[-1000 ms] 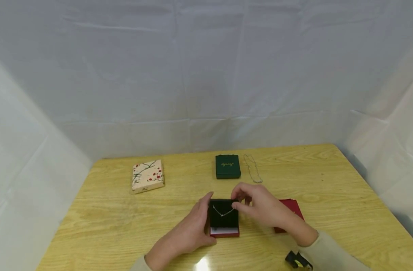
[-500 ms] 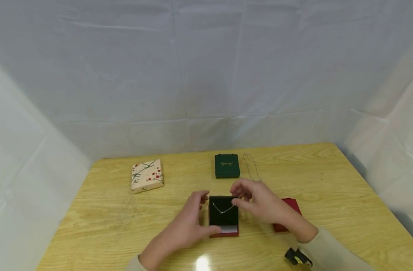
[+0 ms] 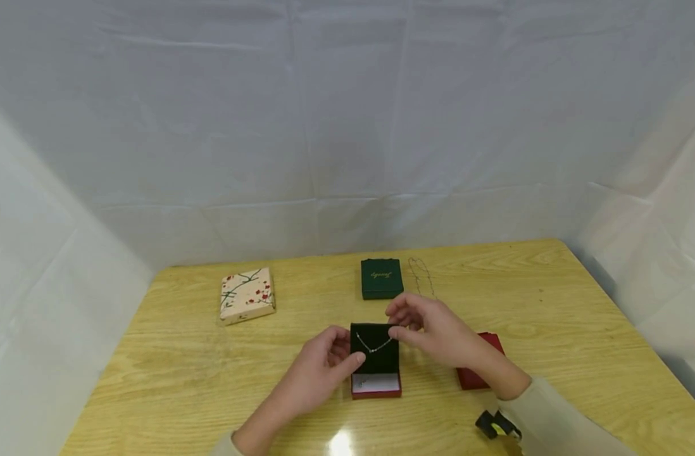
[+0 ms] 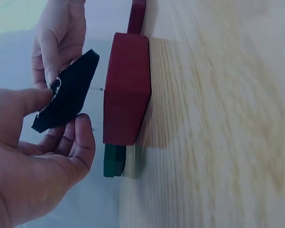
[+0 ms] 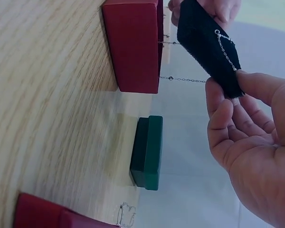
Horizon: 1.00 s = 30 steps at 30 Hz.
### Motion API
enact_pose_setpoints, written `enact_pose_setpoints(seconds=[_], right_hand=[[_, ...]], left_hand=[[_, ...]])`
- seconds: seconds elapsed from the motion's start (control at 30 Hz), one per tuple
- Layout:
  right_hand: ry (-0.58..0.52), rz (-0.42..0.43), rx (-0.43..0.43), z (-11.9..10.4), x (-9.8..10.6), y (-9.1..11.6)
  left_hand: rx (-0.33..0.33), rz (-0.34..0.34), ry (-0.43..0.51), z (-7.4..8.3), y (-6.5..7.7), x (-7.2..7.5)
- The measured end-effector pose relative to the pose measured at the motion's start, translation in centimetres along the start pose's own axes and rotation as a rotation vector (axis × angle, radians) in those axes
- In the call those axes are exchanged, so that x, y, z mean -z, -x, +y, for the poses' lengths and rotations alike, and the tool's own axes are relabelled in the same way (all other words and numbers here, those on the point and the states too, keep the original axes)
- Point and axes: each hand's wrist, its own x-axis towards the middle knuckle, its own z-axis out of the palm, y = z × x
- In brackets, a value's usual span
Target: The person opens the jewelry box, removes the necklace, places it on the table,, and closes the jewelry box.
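Note:
A black padded insert (image 3: 376,363) is tilted up above an open red jewelry box (image 3: 377,394) that shows a white inside. Across the insert's face hangs a fine silver chain necklace (image 3: 372,350). My right hand (image 3: 435,332) pinches the insert's upper right corner, thumb on the face and fingers behind. On the other side my left hand (image 3: 313,373) holds its left edge, thumb in front and fingers underneath. In the right wrist view, two chain strands (image 5: 190,80) run from behind the insert down into the red box.
Behind stands a green box (image 3: 381,278) with gold lettering, beside a loose silver chain (image 3: 420,275). A floral box (image 3: 247,296) lies at the left. Partly under my right forearm is a red lid (image 3: 471,379). A black strap (image 3: 498,425) shows by my right sleeve.
The insert has risen out of the red box, uncovering more of the white inside. My left hand has moved from the box's side up to the insert's left edge.

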Motion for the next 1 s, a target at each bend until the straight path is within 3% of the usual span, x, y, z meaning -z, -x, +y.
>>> enact_pose_setpoints(seconds=[0.33, 0.63, 0.8, 1.0], right_hand=[[-0.056, 0.007, -0.011, 0.3, -0.3, -0.5], [0.152, 0.076, 0.032, 0.2, -0.9, -0.5], [0.373, 0.134, 0.169, -0.3, -1.4, 0.0], [0.594, 0.16, 0.412, -0.2, -2.0, 0.3]], left_hand=[[0.024, -0.004, 0.184, 0.0, -0.2, -0.4], [0.053, 0.004, 0.266, -0.2, -0.3, -0.4], [0.061, 0.009, 0.285, -0.1, -0.3, -0.5], [0.084, 0.01, 0.305, 0.1, -0.5, -0.7]])
